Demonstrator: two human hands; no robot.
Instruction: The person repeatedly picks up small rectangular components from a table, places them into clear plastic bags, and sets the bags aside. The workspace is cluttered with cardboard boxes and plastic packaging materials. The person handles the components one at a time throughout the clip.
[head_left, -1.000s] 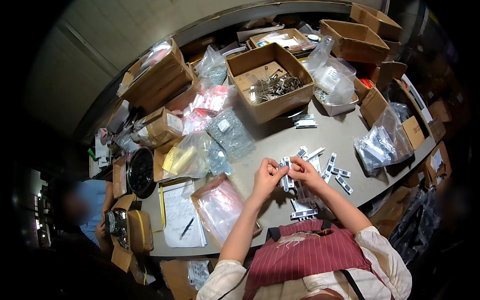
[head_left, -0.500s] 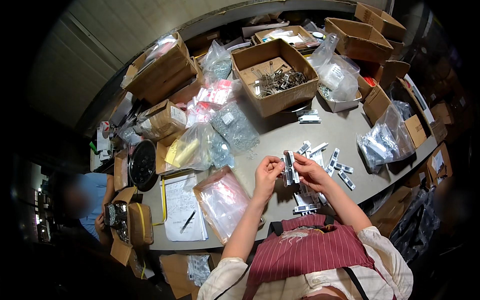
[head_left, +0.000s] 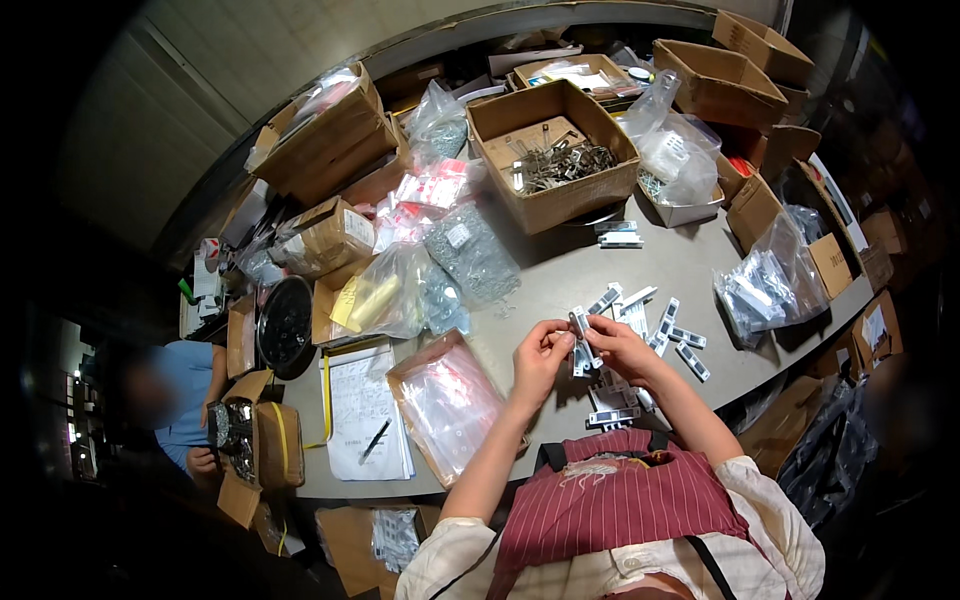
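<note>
My left hand point(head_left: 541, 358) and my right hand point(head_left: 622, 352) meet over the near part of the table. Between their fingertips they pinch narrow, silvery slotted pieces point(head_left: 580, 338), held upright and close together; whether these are separate or joined I cannot tell. Fingers of both hands are curled and closed on them. Loose slotted pieces of the same look point(head_left: 663, 325) lie scattered just right of my right hand. More pieces point(head_left: 612, 416) lie in a heap below my hands, partly hidden by my right wrist.
An open carton of metal clips point(head_left: 555, 150) stands ahead. On the left are a shallow box of plastic bags point(head_left: 450, 410), a notebook with a pen point(head_left: 365, 420) and bagged hardware point(head_left: 470, 255). A bag of silvery parts point(head_left: 770, 280) lies right. A person point(head_left: 185, 400) works far left.
The slotted pieces have shifted and turned between my fingertips, with my right fingers now nearer their upper end. At far left, the other person's hand has moved by the carton.
</note>
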